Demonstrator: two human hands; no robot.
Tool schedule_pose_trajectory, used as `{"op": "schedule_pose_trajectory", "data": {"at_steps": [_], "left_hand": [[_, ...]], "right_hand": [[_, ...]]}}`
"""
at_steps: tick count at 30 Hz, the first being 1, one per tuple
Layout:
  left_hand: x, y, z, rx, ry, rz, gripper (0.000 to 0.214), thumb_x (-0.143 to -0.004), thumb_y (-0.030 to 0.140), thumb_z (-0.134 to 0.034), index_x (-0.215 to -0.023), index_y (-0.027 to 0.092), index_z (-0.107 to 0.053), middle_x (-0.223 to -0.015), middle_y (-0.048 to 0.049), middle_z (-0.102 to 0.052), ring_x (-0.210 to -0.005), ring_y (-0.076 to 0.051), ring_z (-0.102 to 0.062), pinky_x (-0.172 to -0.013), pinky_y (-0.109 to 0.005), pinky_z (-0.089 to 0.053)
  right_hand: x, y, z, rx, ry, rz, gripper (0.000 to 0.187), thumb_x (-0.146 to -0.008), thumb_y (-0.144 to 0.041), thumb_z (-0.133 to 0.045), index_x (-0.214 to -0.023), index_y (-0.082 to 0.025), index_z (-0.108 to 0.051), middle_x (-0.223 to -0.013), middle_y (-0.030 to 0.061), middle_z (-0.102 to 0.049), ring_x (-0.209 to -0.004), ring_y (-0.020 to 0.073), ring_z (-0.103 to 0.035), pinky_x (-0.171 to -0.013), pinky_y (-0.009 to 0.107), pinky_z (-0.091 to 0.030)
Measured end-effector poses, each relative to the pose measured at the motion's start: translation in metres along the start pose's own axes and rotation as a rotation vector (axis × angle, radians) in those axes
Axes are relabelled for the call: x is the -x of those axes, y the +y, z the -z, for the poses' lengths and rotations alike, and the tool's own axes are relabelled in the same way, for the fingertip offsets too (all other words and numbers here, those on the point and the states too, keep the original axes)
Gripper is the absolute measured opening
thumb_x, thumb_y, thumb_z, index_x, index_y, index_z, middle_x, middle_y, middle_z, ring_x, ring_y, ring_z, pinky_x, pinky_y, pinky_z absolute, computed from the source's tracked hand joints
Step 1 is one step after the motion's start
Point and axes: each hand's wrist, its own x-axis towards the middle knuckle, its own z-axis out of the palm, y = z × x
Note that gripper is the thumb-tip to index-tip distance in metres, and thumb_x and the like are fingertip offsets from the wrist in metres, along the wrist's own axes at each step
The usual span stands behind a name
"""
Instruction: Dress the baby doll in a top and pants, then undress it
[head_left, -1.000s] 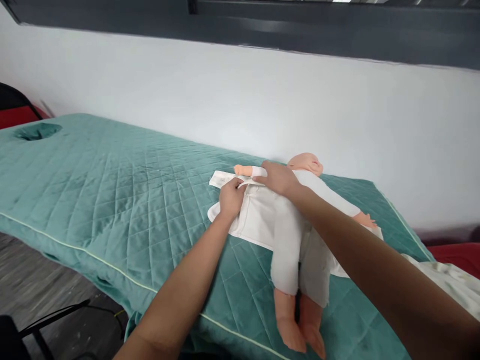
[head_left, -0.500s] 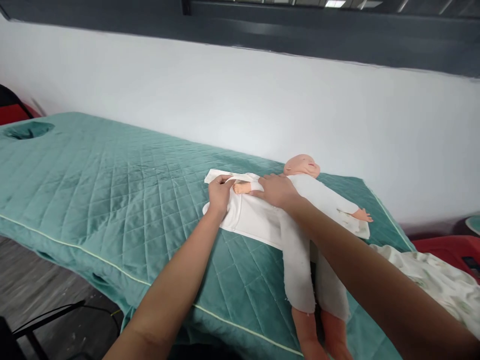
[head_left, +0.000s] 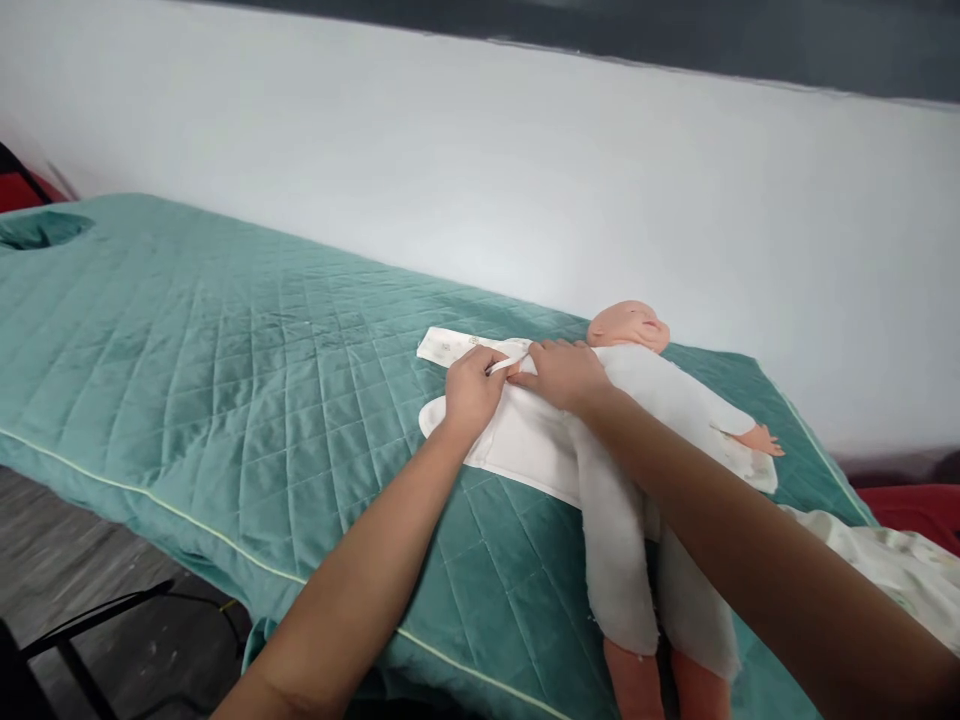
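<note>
A baby doll [head_left: 651, 400] in white clothing lies face up on the green quilted table [head_left: 225, 350], head toward the wall, bare feet toward me. A white garment [head_left: 517, 445] is spread flat under it, one sleeve stretched out to the left. My left hand [head_left: 471, 392] is closed, pinching the garment's sleeve opening. My right hand [head_left: 564, 372] lies over the doll's arm at that sleeve, fingers curled around it. The doll's near hand is hidden between my two hands. Its other arm [head_left: 754, 437] sticks out to the right.
The white wall runs close behind the table. A pale patterned cloth [head_left: 892, 570] lies at the table's right end, with something red [head_left: 919, 505] beyond it. A face hole [head_left: 37, 228] sits at the far left end. Dark floor and a black cable [head_left: 97, 615] lie below the front edge.
The doll's near hand, visible between my hands half a second ago, is now covered by the sleeve and my fingers. My hands have drawn closer together. The view has tilted down slightly.
</note>
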Motion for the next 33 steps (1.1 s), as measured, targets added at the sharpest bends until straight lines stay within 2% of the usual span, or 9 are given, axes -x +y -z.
{"op": "schedule_pose_trajectory", "data": {"at_steps": [5,10,17,22,25,27,29,31,33], "left_hand": [[0.002,-0.002,-0.003,-0.081,-0.051,-0.08,0.013,-0.09,0.02,-0.062,-0.079,0.022,-0.067,-0.084,-0.0032,-0.068,-0.084,-0.019,-0.062,-0.079,-0.031,-0.046],[0.004,0.0,-0.005,-0.185,-0.184,-0.168,0.015,-0.094,0.021,-0.057,-0.084,0.023,-0.068,-0.09,-0.0058,-0.067,-0.09,-0.021,-0.062,-0.079,-0.032,-0.046],[0.005,0.001,-0.011,-0.074,-0.255,-0.285,0.018,-0.096,0.022,-0.054,-0.08,0.02,-0.062,-0.086,-0.0045,-0.065,-0.085,-0.019,-0.062,-0.077,-0.03,-0.046],[0.004,-0.001,-0.014,-0.05,-0.22,-0.224,0.014,-0.096,0.024,-0.057,-0.084,0.019,-0.061,-0.087,-0.0024,-0.067,-0.085,-0.017,-0.061,-0.078,-0.028,-0.045],[0.001,-0.001,-0.011,-0.028,-0.208,-0.135,0.018,-0.098,0.029,-0.054,-0.086,0.019,-0.062,-0.088,-0.0017,-0.068,-0.084,-0.016,-0.061,-0.078,-0.027,-0.045],[0.0,-0.001,-0.007,-0.027,-0.161,-0.016,0.024,-0.101,0.032,-0.047,-0.086,0.02,-0.062,-0.087,-0.0014,-0.068,-0.083,-0.016,-0.061,-0.077,-0.027,-0.045],[0.0,-0.002,-0.005,-0.07,-0.105,0.109,0.027,-0.102,0.031,-0.043,-0.086,0.02,-0.061,-0.086,-0.0016,-0.069,-0.082,-0.017,-0.062,-0.076,-0.028,-0.044],[0.001,-0.004,-0.003,-0.163,-0.098,0.164,0.022,-0.101,0.029,-0.046,-0.089,0.02,-0.062,-0.09,-0.0025,-0.07,-0.085,-0.018,-0.063,-0.078,-0.029,-0.044],[0.004,-0.004,-0.004,-0.276,-0.135,0.156,0.016,-0.099,0.03,-0.05,-0.096,0.02,-0.062,-0.099,-0.0044,-0.07,-0.091,-0.02,-0.064,-0.081,-0.031,-0.045]], "right_hand": [[-0.007,0.002,-0.005,0.022,-0.007,0.007,0.055,-0.098,-0.059,-0.041,-0.121,-0.013,-0.062,-0.118,0.02,-0.069,-0.11,0.0365,-0.062,-0.089,0.047,-0.044],[-0.012,0.003,-0.003,0.07,-0.05,-0.003,0.033,-0.095,-0.034,-0.048,-0.119,-0.016,-0.062,-0.116,0.0178,-0.07,-0.107,0.0355,-0.064,-0.086,0.046,-0.045],[-0.014,0.002,0.003,0.031,-0.1,-0.024,0.027,-0.093,-0.026,-0.05,-0.115,-0.016,-0.061,-0.112,0.0171,-0.07,-0.103,0.0346,-0.066,-0.084,0.044,-0.047],[-0.013,-0.003,0.002,-0.03,-0.085,-0.067,0.03,-0.094,-0.025,-0.046,-0.116,-0.014,-0.061,-0.111,0.0187,-0.07,-0.105,0.0352,-0.065,-0.088,0.046,-0.047],[-0.008,0.001,0.007,-0.079,-0.059,-0.076,0.035,-0.095,-0.031,-0.046,-0.123,-0.016,-0.06,-0.121,0.0169,-0.069,-0.112,0.0343,-0.063,-0.092,0.046,-0.046],[0.0,0.012,0.014,-0.176,-0.027,-0.093,0.038,-0.095,-0.041,-0.048,-0.123,-0.019,-0.061,-0.128,0.014,-0.067,-0.115,0.0329,-0.062,-0.093,0.045,-0.047],[0.016,0.031,0.022,-0.339,0.047,-0.168,0.041,-0.092,-0.049,-0.053,-0.12,-0.021,-0.064,-0.131,0.0109,-0.067,-0.115,0.032,-0.062,-0.094,0.044,-0.047],[0.038,0.055,0.025,-0.496,0.186,-0.312,0.036,-0.09,-0.048,-0.056,-0.115,-0.024,-0.067,-0.126,0.0085,-0.069,-0.111,0.0311,-0.063,-0.094,0.045,-0.047],[0.065,0.08,0.018,-0.586,0.398,-0.483,0.027,-0.088,-0.04,-0.056,-0.104,-0.023,-0.07,-0.114,0.0095,-0.073,-0.105,0.0296,-0.065,-0.092,0.045,-0.047]]}}
